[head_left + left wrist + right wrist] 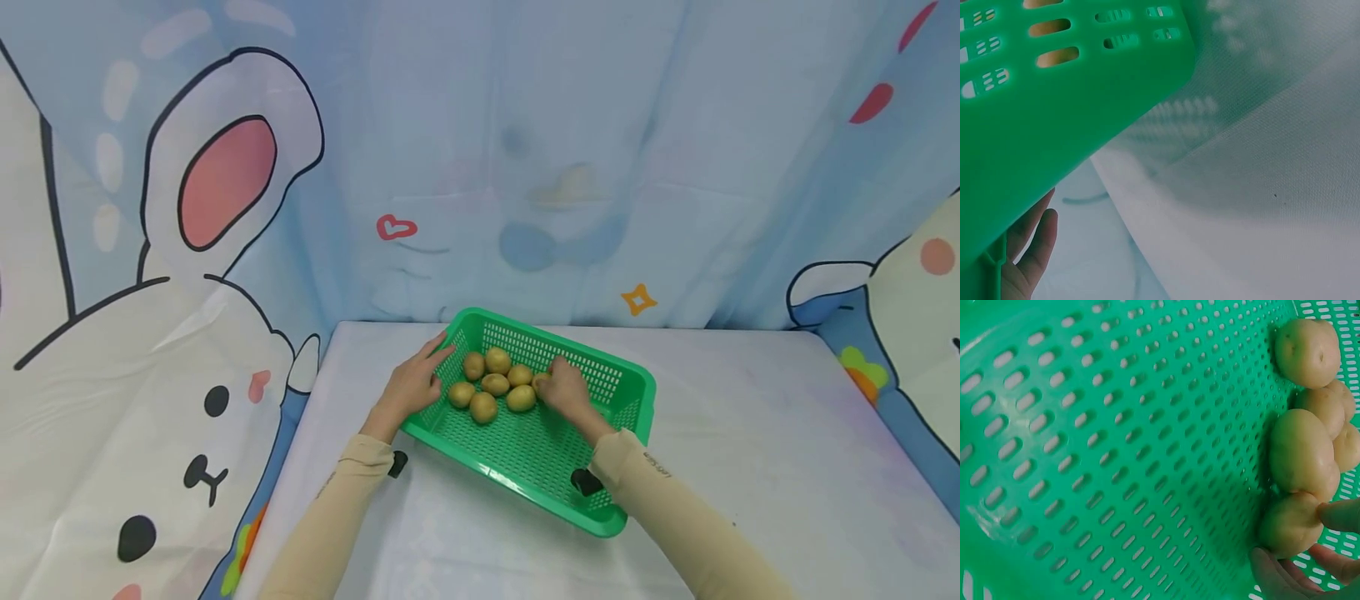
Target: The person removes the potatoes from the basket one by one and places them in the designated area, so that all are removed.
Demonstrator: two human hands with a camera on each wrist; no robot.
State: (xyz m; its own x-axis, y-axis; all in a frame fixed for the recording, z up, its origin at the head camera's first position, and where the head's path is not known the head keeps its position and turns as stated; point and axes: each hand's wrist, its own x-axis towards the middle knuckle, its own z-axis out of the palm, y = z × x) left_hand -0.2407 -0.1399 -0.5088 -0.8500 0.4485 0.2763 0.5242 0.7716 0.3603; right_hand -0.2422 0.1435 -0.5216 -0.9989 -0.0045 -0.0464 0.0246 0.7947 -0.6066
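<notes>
A green plastic basket [517,467] with perforated walls stands at an angle on the table. Several potatoes [483,407] lie grouped in its left and back part. My left hand [408,385] rests at the basket's left rim, its fingers extended and spread; in the left wrist view, fingers [1041,247] show beyond the outer wall. Inside the basket, my right hand [567,390] holds a potato [1291,525] between thumb and fingers, close to the basket floor. That potato touches a larger potato [1300,450] beside it.
White cloth covers the table [750,433] around the basket. Behind it hangs a light blue curtain [420,125] with cartoon prints. Both forearms have beige sleeves [330,517], and the right one reaches over the basket's front right rim.
</notes>
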